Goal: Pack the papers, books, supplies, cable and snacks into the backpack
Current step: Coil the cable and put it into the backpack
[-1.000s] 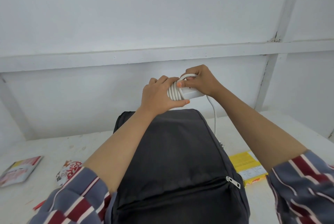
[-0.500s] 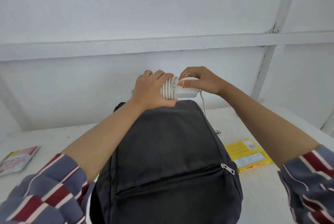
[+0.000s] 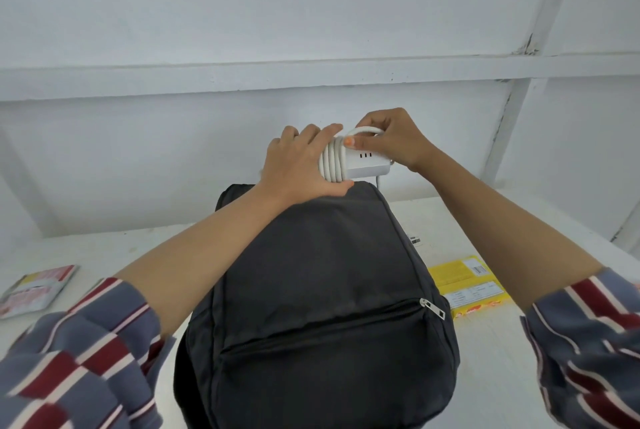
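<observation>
L hand (image 3: pixel 300 165) grips white coiled cable (image 3: pixel 329 161) round white plastic power strip (image 3: pixel 365 165), centre frame; R hand (image 3: pixel 396 144) pinches loop. Best: wind tight, tuck end.

Large dark grey backpack (image 3: pixel 322 272): woven cloth, matt, fine-grained and lightly creased, fitted with a bright metal zip pull (image 3: pixel 433 307) on a dark toothed zip. White rectangular power block (image 3: pixel 363 165): hard plastic, smooth with a soft sheen; the white cable (image 3: pixel 330 161) coiled round it has a smooth, matt, rubbery-looking sheath. White counter (image 3: pixel 491 352): painted, matt, scuffed and marked; the flat yellow packet (image 3: pixel 464 284) is printed and slightly glossy, and the striped sleeves (image 3: pixel 79 359) are soft woven cloth.
</observation>
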